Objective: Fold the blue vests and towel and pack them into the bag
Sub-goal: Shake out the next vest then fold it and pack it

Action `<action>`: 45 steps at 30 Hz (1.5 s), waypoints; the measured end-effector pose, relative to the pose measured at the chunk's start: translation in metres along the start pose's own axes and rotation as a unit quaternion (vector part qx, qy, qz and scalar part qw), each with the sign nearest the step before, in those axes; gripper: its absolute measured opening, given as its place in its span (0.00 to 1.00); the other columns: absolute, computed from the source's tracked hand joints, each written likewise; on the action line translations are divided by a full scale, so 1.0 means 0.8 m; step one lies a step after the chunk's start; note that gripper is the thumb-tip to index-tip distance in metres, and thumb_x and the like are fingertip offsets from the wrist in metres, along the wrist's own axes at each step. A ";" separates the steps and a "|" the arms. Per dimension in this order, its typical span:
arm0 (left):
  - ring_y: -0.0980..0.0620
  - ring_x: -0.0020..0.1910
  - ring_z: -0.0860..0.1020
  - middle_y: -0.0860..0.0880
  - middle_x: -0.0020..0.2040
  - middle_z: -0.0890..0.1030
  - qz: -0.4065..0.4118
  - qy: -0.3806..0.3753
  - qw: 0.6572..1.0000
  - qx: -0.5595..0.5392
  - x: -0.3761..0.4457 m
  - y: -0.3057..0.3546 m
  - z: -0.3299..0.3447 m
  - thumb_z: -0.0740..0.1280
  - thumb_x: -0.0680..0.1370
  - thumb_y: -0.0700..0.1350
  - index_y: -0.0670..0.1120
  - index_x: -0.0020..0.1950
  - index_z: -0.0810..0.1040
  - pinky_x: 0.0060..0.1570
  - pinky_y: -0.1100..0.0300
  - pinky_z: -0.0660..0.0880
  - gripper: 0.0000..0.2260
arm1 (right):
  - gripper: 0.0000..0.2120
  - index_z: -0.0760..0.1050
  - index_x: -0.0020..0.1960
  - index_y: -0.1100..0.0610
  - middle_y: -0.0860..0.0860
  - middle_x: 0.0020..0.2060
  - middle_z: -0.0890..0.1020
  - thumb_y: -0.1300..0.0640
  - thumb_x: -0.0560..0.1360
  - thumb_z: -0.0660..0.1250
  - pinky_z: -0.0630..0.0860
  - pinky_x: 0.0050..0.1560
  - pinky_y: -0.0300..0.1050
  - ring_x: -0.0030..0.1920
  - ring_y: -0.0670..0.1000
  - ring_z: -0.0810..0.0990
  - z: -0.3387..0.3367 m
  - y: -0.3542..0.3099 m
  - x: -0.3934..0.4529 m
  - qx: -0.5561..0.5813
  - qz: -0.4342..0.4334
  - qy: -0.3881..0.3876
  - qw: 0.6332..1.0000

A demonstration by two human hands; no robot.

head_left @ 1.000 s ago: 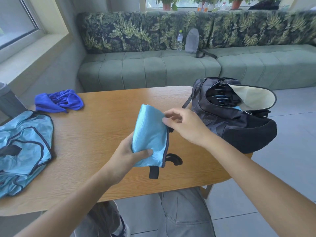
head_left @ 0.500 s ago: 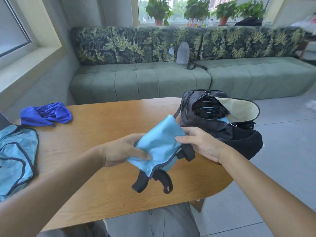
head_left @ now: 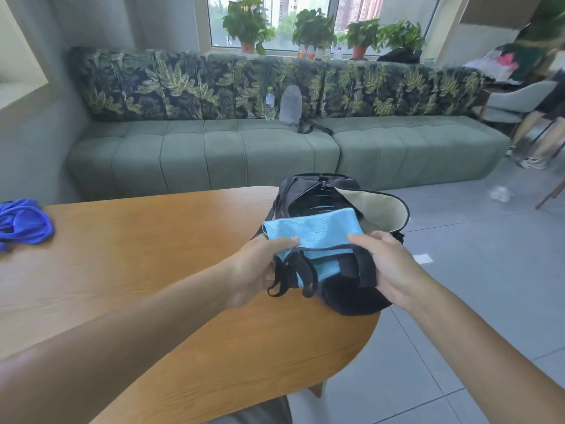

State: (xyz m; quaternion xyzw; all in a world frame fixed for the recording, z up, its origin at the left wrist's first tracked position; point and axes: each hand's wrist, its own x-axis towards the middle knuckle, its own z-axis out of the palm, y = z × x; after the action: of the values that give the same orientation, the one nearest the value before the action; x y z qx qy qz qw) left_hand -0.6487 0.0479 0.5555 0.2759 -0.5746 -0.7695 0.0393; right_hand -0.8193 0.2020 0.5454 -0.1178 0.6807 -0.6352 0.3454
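Fingers (head_left: pixel 286 241) curled round the folded blue vest (head_left: pixel 312 232), left hand (head_left: pixel 253 267) and right hand (head_left: pixel 388 264) gripping either end, right over the open black bag (head_left: pixel 345 296) on the table (head_left: pixel 153 255). Far left, blue towel (head_left: pixel 23 223) bunched.

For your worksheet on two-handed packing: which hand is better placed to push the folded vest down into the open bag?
The right hand, probably. It grips the vest on the side nearer the bag opening and its raised flap, while the left hand holds the end towards the table.
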 end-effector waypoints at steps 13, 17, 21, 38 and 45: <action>0.47 0.29 0.74 0.40 0.40 0.75 0.008 0.134 0.980 0.144 0.111 0.105 0.047 0.70 0.76 0.42 0.39 0.52 0.70 0.25 0.63 0.74 0.11 | 0.13 0.80 0.60 0.65 0.61 0.58 0.84 0.71 0.79 0.62 0.83 0.53 0.52 0.55 0.61 0.84 -0.085 -0.099 0.063 -0.039 -0.028 -0.148 0.988; 0.45 0.46 0.75 0.42 0.51 0.74 0.072 0.199 0.965 0.157 0.145 0.107 0.048 0.74 0.74 0.44 0.56 0.48 0.64 0.51 0.48 0.78 0.19 | 0.18 0.78 0.67 0.63 0.66 0.67 0.76 0.71 0.78 0.64 0.80 0.62 0.52 0.59 0.59 0.80 -0.104 -0.108 0.097 -0.055 -0.018 -0.166 0.984; 0.49 0.32 0.66 0.47 0.39 0.70 0.078 0.155 0.964 0.203 0.159 0.093 0.048 0.67 0.83 0.47 0.53 0.48 0.69 0.30 0.59 0.64 0.07 | 0.20 0.76 0.68 0.62 0.60 0.62 0.82 0.74 0.79 0.61 0.77 0.66 0.50 0.63 0.58 0.82 -0.111 -0.104 0.129 -0.088 0.024 -0.150 0.985; 0.40 0.64 0.78 0.44 0.70 0.77 -0.100 0.055 0.906 0.407 0.250 0.049 0.049 0.71 0.80 0.46 0.41 0.73 0.75 0.59 0.53 0.75 0.23 | 0.22 0.85 0.56 0.51 0.57 0.70 0.75 0.74 0.77 0.62 0.69 0.74 0.51 0.68 0.56 0.75 -0.081 -0.047 0.258 -0.394 0.152 -0.146 0.895; 0.45 0.52 0.75 0.45 0.58 0.76 -0.052 0.053 0.901 0.428 0.255 0.000 0.046 0.70 0.79 0.35 0.44 0.67 0.79 0.49 0.58 0.74 0.17 | 0.32 0.76 0.64 0.48 0.56 0.58 0.74 0.73 0.76 0.44 0.78 0.48 0.40 0.51 0.51 0.78 -0.085 -0.028 0.237 -0.496 0.117 -0.149 0.847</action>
State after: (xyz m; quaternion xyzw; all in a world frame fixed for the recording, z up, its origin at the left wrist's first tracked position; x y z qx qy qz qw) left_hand -0.8380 0.0024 0.4847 0.3360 -0.8304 -0.4349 -0.0920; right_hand -1.0067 0.1377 0.5030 -0.2859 0.8544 -0.1420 0.4099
